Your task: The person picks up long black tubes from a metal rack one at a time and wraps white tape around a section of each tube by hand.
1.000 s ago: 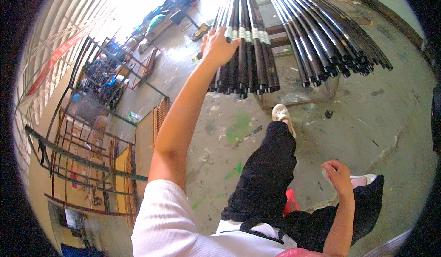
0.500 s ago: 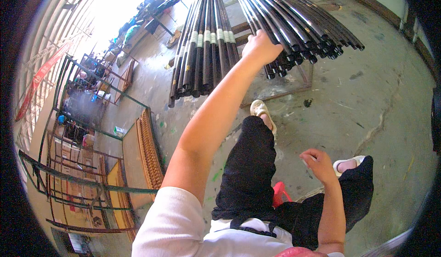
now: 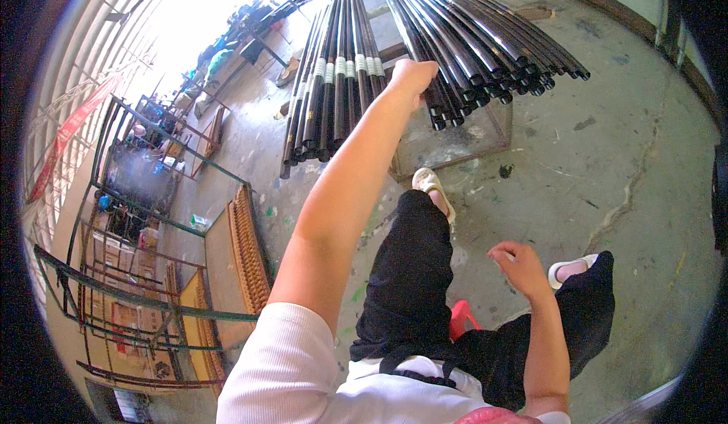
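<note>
Two groups of long dark glossy tubes lie propped ahead of me, their near ends toward me. Pale bands circle the tubes of the left group (image 3: 328, 113); the right group (image 3: 485, 53) is larger and fanned out. My left hand (image 3: 414, 79), arm stretched forward, is in the gap between them, by the left edge of the right group. Its fingers curl downward, and what they hold is hidden. My right hand (image 3: 518, 267) hangs above the floor near my right leg, loosely curled with its fingers apart and nothing seen in it.
Under the tubes a metal frame (image 3: 455, 159) rests on the stained concrete floor. To the left stand dark metal racks (image 3: 174, 306) and a panel with a carved-looking brown edge (image 3: 246, 253). A red plastic object (image 3: 460, 319) shows between my legs.
My left hand has moved a little left, from over the right group's edge into the gap between groups. My right hand has barely moved.
</note>
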`<state>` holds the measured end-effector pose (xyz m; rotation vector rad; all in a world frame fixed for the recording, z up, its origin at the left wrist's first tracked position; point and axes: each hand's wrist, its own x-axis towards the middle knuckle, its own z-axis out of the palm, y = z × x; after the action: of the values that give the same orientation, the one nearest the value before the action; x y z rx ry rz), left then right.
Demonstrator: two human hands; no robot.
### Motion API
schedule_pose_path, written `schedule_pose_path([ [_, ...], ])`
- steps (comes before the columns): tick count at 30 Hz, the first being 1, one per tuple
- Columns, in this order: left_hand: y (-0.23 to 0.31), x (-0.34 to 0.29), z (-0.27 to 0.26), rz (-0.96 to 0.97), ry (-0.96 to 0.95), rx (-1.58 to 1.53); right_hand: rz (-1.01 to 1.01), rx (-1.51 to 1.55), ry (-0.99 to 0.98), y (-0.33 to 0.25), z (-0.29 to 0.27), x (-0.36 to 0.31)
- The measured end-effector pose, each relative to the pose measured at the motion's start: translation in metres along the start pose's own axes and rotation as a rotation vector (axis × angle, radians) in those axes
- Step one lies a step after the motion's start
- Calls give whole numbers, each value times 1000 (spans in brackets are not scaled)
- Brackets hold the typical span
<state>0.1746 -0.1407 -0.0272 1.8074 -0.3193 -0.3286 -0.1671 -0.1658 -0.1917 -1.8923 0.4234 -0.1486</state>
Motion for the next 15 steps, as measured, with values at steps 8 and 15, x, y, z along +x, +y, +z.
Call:
schedule_pose_path([
  [8,-13,-81,-17,250,122,142,28,-48,-11,10,2,1],
  [15,-11,-197,-39,261,-257,-449,69,299,-25,-21,-2,-6],
])
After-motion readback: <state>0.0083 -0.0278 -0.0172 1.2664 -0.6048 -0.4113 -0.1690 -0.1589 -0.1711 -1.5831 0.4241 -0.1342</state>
